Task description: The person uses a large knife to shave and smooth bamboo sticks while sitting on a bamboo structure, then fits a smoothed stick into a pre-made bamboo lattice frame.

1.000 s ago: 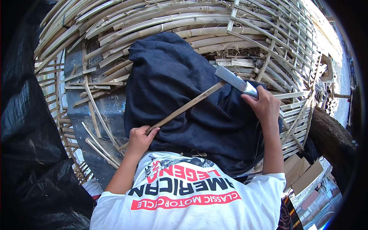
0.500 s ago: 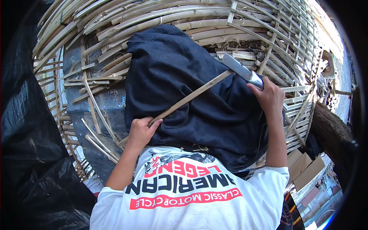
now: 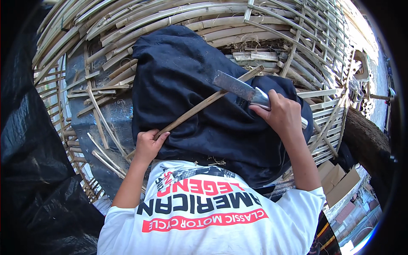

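My left hand (image 3: pixel 148 145) is closed around a long bamboo strip (image 3: pixel 191 112), which slants up to the right across the dark cloth (image 3: pixel 178 72) over my lap. In my right hand (image 3: pixel 284 111) is the metal handle of a broad-bladed knife (image 3: pixel 238 87), my fingers wrapped round it. Its flat, blunt-ended blade crosses the strip's upper part, and the strip's far end shows beyond it. Whether the edge bites into the bamboo I cannot tell.
Split bamboo strips (image 3: pixel 187 17) lie stacked along the far side, with a bamboo lattice (image 3: pixel 314 29) at upper right. Loose strips (image 3: pixel 104 114) rest on a dark sheet to the left. A cardboard box (image 3: pixel 338 180) and a log (image 3: pixel 365 131) are at right.
My right hand has moved left and a little nearer, drawing the knife from the strip's far end down along it. My left hand keeps its hold on the strip.
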The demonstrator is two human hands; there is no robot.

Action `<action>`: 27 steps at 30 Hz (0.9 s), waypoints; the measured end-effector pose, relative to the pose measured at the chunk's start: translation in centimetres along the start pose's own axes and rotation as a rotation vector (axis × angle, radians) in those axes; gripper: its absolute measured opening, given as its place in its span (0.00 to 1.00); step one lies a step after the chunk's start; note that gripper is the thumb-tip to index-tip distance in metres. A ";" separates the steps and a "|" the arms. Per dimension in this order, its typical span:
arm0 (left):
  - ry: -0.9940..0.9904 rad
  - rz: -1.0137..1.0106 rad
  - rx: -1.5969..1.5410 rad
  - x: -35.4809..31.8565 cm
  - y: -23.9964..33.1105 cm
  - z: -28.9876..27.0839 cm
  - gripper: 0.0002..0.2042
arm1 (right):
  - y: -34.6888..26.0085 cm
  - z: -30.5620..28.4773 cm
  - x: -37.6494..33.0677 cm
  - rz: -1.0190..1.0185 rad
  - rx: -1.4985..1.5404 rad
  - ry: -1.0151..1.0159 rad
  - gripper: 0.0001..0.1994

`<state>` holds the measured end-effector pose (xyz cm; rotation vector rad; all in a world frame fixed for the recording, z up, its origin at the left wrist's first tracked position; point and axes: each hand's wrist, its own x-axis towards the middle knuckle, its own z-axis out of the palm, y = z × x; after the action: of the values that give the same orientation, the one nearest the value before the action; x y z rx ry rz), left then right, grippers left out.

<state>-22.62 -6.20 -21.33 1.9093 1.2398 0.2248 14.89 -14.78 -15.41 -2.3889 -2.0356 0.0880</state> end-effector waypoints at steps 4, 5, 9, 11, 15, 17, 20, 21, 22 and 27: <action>0.013 0.015 0.006 0.6 1.0 0.3 0.18 | 4.2 0.3 1.4 0.202 -0.054 0.046 0.29; 0.013 0.012 0.029 0.6 1.2 0.3 0.18 | 3.0 1.1 0.9 0.191 0.006 0.059 0.29; 0.010 0.016 0.049 0.1 -0.1 0.0 0.19 | 2.3 1.4 0.9 0.170 -0.027 0.065 0.29; 0.038 0.004 -0.048 -0.3 -1.2 0.3 0.19 | 8.1 0.8 0.7 0.495 -0.147 0.046 0.30; 0.069 0.026 -0.050 0.0 -1.2 0.5 0.20 | 6.2 -2.1 -0.9 0.554 -0.035 0.041 0.31; 0.070 0.020 -0.039 0.2 -1.3 0.6 0.20 | 4.8 -2.7 -1.4 0.592 0.090 0.044 0.31; 0.087 0.037 -0.042 0.0 -1.1 0.5 0.21 | 4.0 -2.3 -1.7 0.582 0.327 0.119 0.30; 0.086 0.033 -0.034 0.0 -1.1 0.5 0.21 | 3.6 -1.9 -1.9 0.605 0.407 0.083 0.29; 0.086 0.029 -0.025 -0.1 -1.1 0.5 0.22 | 3.0 -1.4 -2.3 0.624 0.437 0.019 0.27; 0.101 0.037 -0.053 0.0 -1.2 0.7 0.24 | -1.0 0.7 -2.1 0.603 0.925 0.096 0.23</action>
<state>-23.10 -6.39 -22.66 1.8962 1.2535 0.3744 13.52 -16.73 -15.95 -2.1523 -0.8297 0.7078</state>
